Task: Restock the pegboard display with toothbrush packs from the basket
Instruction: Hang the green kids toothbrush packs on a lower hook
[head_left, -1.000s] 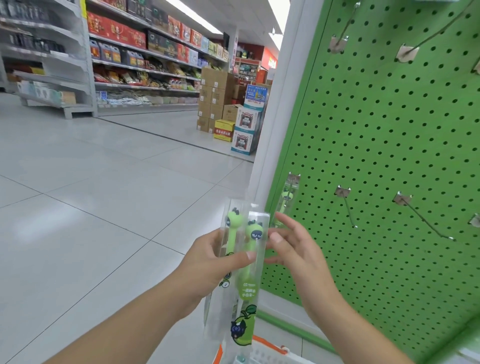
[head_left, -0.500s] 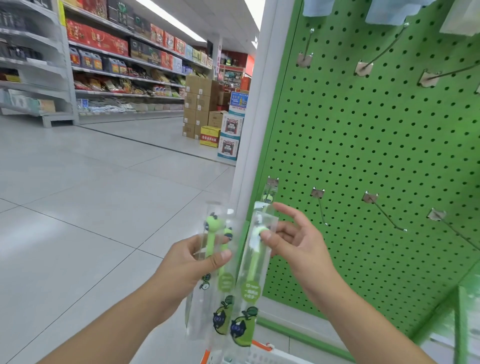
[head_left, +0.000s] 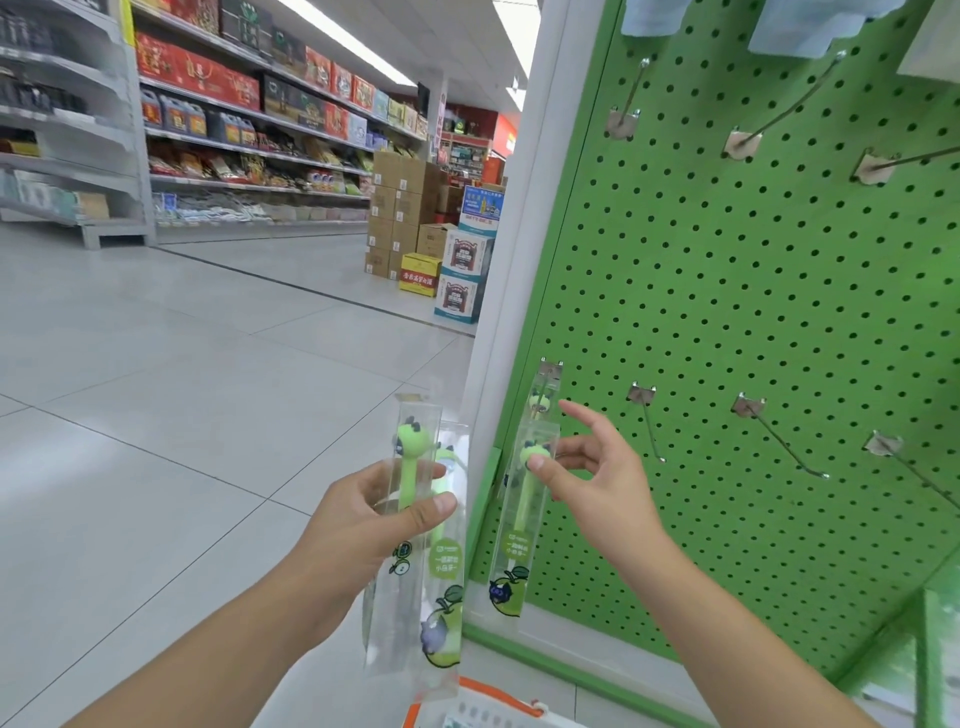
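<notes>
Right hand (head_left: 597, 483) pinches one toothbrush pack (head_left: 519, 519) near the pegboard's (head_left: 753, 312) lower-left hook (head_left: 549, 375), left hand (head_left: 363, 525) gripping two spare packs (head_left: 421, 530) over the basket (head_left: 483, 709) — that light pinch could slip, missing the hook.

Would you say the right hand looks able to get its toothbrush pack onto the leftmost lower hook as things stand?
Probably yes: the right hand pinches its pack just below that hook. One pack already hangs there, but nothing else blocks the way.
</notes>
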